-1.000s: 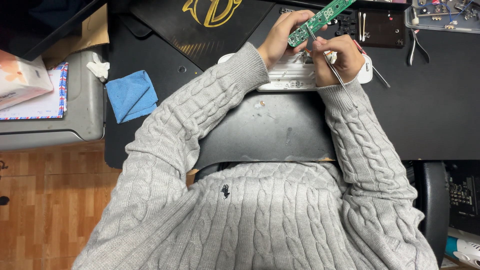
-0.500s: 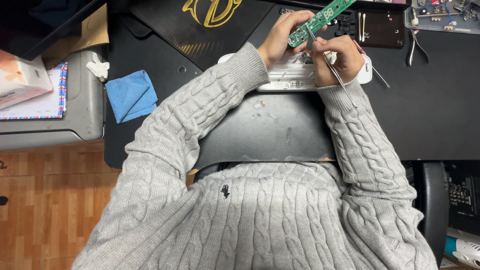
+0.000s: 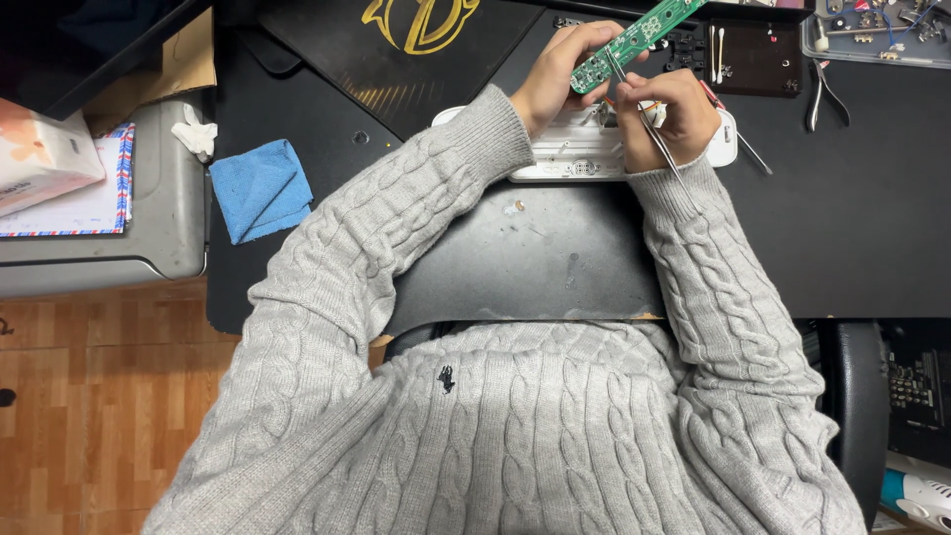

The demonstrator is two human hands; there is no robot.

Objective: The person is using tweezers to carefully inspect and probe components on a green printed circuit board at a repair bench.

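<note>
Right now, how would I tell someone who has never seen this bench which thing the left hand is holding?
Start at the black desk and find the white casing lying at its middle. Just above it, the left hand holds a circuit board, with tweezers in the right hand touching it. It is the only long, narrow green strip there, tilted up to the right.

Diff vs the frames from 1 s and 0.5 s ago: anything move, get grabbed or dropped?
No visible change. The left hand still holds the green circuit board tilted above the white casing, and the right hand still holds the metal tweezers with their tips at the board. The blue cloth and pliers lie where they were.
</note>
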